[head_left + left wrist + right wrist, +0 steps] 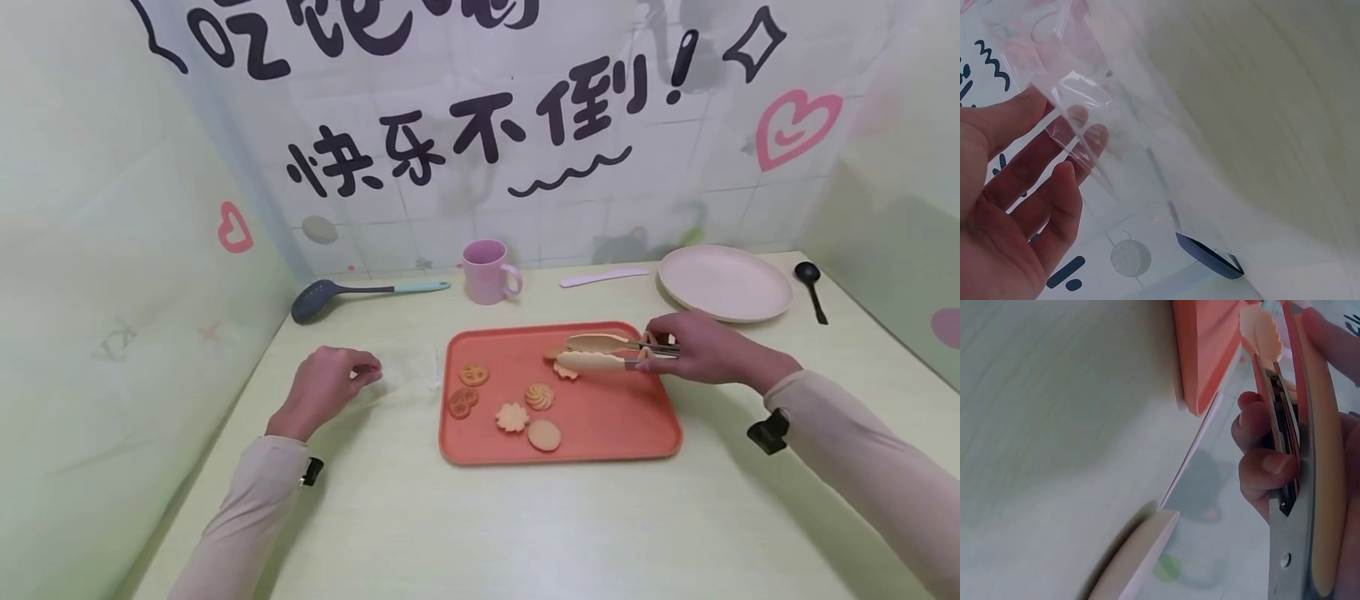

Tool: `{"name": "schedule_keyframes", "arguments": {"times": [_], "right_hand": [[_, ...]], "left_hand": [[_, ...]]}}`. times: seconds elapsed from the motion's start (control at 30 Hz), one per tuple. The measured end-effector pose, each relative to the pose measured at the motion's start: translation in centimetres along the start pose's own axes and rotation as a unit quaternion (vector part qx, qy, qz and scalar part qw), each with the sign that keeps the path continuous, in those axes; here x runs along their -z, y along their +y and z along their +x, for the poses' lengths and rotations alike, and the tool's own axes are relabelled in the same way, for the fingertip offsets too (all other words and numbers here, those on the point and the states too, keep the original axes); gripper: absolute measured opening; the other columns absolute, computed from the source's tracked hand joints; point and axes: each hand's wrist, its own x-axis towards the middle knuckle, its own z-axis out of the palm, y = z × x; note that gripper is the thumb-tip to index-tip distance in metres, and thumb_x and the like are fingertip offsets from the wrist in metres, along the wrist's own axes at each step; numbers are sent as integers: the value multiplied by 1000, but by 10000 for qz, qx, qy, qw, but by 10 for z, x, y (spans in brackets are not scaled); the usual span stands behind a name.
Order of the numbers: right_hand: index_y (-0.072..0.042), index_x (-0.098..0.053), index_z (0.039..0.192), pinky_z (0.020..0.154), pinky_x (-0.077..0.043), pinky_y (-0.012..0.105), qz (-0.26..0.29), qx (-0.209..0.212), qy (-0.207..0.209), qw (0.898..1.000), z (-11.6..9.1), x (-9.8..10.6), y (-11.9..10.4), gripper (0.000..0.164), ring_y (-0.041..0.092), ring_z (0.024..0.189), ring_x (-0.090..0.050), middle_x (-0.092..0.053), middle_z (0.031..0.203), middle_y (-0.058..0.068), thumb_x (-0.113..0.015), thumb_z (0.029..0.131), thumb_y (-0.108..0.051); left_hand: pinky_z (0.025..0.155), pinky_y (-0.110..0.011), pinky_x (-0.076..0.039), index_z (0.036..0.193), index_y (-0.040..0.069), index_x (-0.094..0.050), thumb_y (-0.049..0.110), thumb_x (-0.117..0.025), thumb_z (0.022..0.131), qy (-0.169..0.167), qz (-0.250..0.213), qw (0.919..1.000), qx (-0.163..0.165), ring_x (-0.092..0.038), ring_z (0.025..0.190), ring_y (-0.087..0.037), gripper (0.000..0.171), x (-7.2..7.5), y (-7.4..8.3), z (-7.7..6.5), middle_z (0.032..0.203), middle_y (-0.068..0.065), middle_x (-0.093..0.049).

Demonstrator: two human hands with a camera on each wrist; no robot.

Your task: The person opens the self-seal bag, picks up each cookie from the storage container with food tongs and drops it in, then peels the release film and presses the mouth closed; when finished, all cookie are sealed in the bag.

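Observation:
My left hand (322, 387) pinches the edge of a clear plastic bag (411, 367) between thumb and fingers, left of the orange tray (615, 433). In the left wrist view the bag (1079, 94) looks thin and shiny. My right hand (701, 348) grips a pair of tongs (592, 361) with beige tips, held over the tray's right half. Beneath the tips lie a scalloped cookie (567, 372) and another cookie (552, 354), both partly hidden; whether the tips touch them I cannot tell. Pretzel-shaped cookies (462, 402), a swirl cookie (539, 397), a flower-shaped cookie (512, 417) and a round cookie (544, 435) lie on the tray.
Along the back stand a slotted spoon (315, 302) with a mint handle, a purple mug (485, 275), a lilac knife (604, 277), a pink plate (723, 283) and a small black spoon (812, 287). Printed walls (450, 217) enclose the table's back and sides.

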Motion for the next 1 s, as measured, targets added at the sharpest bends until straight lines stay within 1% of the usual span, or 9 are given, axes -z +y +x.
{"name": "schedule_keyframes", "arguments": {"times": [0.1,0.27,0.33,0.47,0.67,0.77,0.9,0.97,1.0], "right_hand": [[-23,-58,74,59,-36,21,-14,93,183,9998,0,2,0,27,4,61,-43,-51,67,-11,-82,83,-30],[-22,-57,74,58,-38,21,-49,219,425,9988,1,7,-3,27,4,61,-44,-52,68,-11,-82,84,-25],[-22,-57,74,58,-37,21,-107,246,419,9988,2,9,-6,28,5,61,-44,-51,68,-11,-83,84,-27],[-21,-56,74,60,-36,22,-239,351,280,9987,10,9,-11,28,4,62,-42,-51,68,-10,-81,85,-28],[-19,-54,72,59,-36,23,-210,349,212,9989,24,10,-16,31,7,61,-43,-51,66,-7,-81,86,-24],[-19,-53,71,58,-37,23,-42,305,240,9992,29,10,-18,32,7,59,-43,-52,66,-7,-80,87,-27],[-19,-55,73,57,-38,23,404,162,206,9988,35,6,-25,30,7,59,-45,-54,68,-6,-77,89,-32],[-17,-57,76,53,-40,24,896,37,-19,9960,39,2,-33,28,9,56,-47,-55,68,-4,-76,90,-33],[-16,-58,77,52,-41,25,1192,-48,-179,9927,41,0,-38,29,9,54,-47,-54,67,-3,-75,91,-34]], "left_hand": [[67,-38,-57,95,14,-81,20,-80,86,-20,8,10000,-30,-75,81,-20,12,1,1,2,88,-3,-80],[69,-39,-57,96,14,-80,21,-79,87,-42,-31,10000,-55,-75,81,-20,11,3,3,2,89,-3,-80],[70,-40,-58,96,14,-80,22,-78,88,-33,-63,10000,-54,-75,82,-20,11,3,3,2,89,-3,-80],[72,-42,-58,96,13,-80,21,-78,88,-42,-120,9999,-25,-75,82,-21,12,4,2,2,89,-3,-80],[74,-41,-58,97,12,-80,21,-77,89,-87,-209,9997,-41,-75,83,-20,13,5,3,3,90,-3,-80],[72,-40,-58,98,11,-80,20,-78,88,-20,-279,9996,-21,-75,82,-20,13,8,3,3,90,-3,-80],[70,-39,-58,98,11,-80,20,-78,88,115,-367,9993,1,-75,81,-21,13,9,3,2,92,-4,-80],[69,-39,-57,99,11,-80,21,-78,88,161,-387,9991,4,-75,81,-22,14,9,3,3,92,-4,-80],[69,-39,-57,99,11,-80,21,-78,88,178,-387,9991,-1,-75,81,-22,14,9,3,3,93,-5,-80]]}}
